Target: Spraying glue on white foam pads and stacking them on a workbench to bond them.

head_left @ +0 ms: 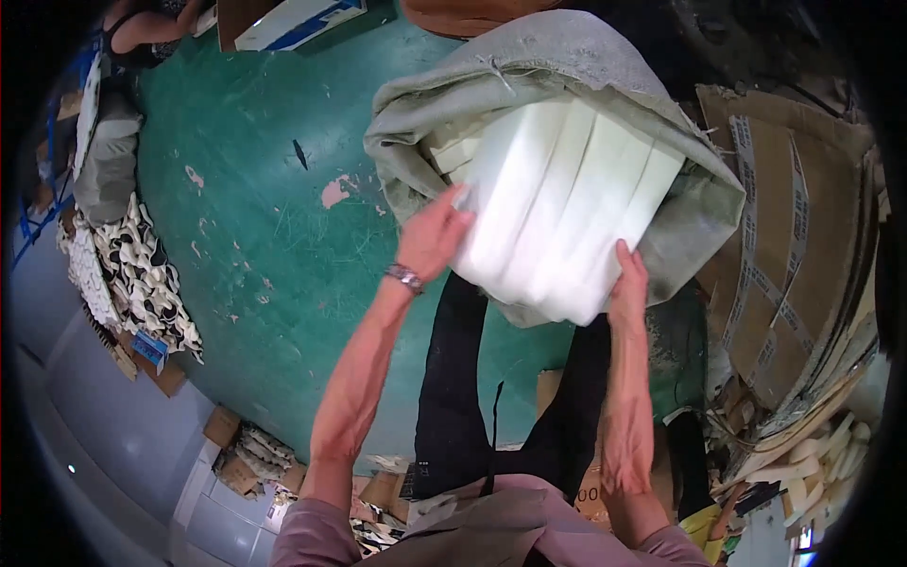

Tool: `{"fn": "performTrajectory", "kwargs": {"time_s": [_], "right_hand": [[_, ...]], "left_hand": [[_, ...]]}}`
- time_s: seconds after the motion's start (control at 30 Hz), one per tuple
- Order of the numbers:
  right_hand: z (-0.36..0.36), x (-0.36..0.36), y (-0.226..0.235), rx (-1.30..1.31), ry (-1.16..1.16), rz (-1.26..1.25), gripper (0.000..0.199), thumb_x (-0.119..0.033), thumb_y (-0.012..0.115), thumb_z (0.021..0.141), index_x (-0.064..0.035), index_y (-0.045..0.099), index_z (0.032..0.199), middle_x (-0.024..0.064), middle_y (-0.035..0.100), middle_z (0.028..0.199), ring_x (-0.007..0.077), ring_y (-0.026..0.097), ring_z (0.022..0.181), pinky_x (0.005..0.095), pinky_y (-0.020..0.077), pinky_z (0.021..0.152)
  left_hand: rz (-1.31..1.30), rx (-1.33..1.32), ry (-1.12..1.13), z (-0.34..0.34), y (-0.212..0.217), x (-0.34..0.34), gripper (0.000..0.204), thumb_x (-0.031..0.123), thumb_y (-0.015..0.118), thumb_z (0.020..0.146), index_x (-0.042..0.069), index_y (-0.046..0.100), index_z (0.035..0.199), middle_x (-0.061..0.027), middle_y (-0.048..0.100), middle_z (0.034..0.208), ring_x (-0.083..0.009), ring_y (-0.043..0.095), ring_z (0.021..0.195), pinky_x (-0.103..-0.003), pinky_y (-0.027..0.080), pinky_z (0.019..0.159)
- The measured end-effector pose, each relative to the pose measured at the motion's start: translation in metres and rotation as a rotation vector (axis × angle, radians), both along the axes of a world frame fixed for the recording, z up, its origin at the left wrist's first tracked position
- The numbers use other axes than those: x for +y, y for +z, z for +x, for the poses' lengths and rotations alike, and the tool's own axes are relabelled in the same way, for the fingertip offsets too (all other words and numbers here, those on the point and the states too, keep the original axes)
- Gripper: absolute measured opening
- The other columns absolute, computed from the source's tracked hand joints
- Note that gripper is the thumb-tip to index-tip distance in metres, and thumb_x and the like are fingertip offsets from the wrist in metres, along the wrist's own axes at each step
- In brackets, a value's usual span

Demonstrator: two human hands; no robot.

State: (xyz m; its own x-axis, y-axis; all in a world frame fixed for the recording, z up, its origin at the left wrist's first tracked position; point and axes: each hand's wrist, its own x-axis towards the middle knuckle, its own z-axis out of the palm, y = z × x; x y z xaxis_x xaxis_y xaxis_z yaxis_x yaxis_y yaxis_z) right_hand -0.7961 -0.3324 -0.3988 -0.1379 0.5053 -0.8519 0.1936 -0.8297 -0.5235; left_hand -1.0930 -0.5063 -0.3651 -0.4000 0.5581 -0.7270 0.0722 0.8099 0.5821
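A bundle of long white blocks (564,203), foam-like and lying side by side, sits tilted in the mouth of a grey-green woven sack (569,42). My left hand (435,234) presses on the bundle's left side, a metal watch on its wrist. Against the lower right side rests my right hand (629,283), its thumb or a finger pointing up along the edge. Between them the two hands grip the bundle. More pale pieces (455,149) show inside the sack, behind the bundle on the left. The sack's lower part is mostly hidden.
Flattened cardboard (765,236) with printed tape leans at the right, above loose pale strips (831,463). A heap of black-and-white pieces (142,265) lies at the left, near a grey sack (109,161). An open box (293,24) and another person's arm (156,33) are at the top left.
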Motion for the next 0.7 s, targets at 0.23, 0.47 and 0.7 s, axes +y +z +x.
{"fn": "performTrajectory", "kwargs": {"time_s": [0.23,0.47,0.7], "right_hand": [[0.036,0.028,-0.039,-0.135,0.415,-0.012,0.08,-0.043,0.077,0.091,0.0074,0.049,0.147,0.018,0.062,0.139,0.0278,0.061,0.124,0.0368,0.0435,0.109],[0.006,0.015,-0.018,-0.109,0.48,0.319,0.07,-0.033,0.076,0.091,0.0098,0.052,0.141,0.0243,0.059,0.139,0.0336,0.06,0.124,0.0411,0.0449,0.107],[-0.115,-0.054,0.036,-0.117,1.075,1.279,0.062,-0.013,0.074,0.081,-0.0132,0.061,0.142,0.0164,0.047,0.156,0.0396,0.042,0.145,0.0565,0.0345,0.118]], "left_hand": [[0.248,0.024,0.119,0.091,-0.122,-0.073,0.048,0.02,0.06,0.097,0.005,0.055,0.143,-0.0197,0.061,0.128,-0.0339,0.059,0.118,-0.043,0.046,0.105],[0.261,-0.348,0.172,0.033,-0.132,-0.06,0.04,0.014,0.064,0.092,0.002,0.064,0.13,-0.013,0.071,0.111,-0.0237,0.068,0.106,-0.038,0.055,0.091],[-0.002,-0.049,-0.084,0.021,-0.13,-0.017,0.026,0.015,0.062,0.091,-0.001,0.065,0.11,-0.0211,0.073,0.105,-0.0347,0.072,0.094,-0.042,0.056,0.085]]}}
